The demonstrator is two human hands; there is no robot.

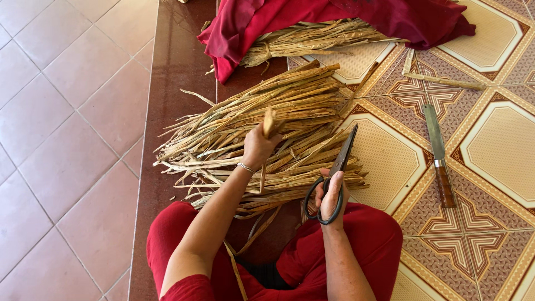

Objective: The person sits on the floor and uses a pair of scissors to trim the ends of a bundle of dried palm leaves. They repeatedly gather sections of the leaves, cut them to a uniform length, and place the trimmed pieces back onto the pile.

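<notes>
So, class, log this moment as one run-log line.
left hand: grips dry tan fibre strip | right hand: holds black metal scissors | below: fibre bundle

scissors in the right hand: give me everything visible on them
The scissors are large, dark and metal-looking, with long narrow blades and two big loop handles. The blades look shut or nearly so, pointing up and away over the pile of dried strips, seemingly lying on it. The right hand grips the loops, fingers through them, above the red-clothed lap.

Dried strips (pixel 262 139), centre: pale straw-tan. Cloth (pixel 345 17), 12 o'clock: dark crimson. Trousers (pixel 368 239), 6 o'clock: red. Scissors (pixel 334 178): black. Knife (pixel 437 153), 3 o'clock: grey blade, reddish-brown handle. Floor (pixel 496 139): cream tiles, maroon geometric star pattern.
</notes>
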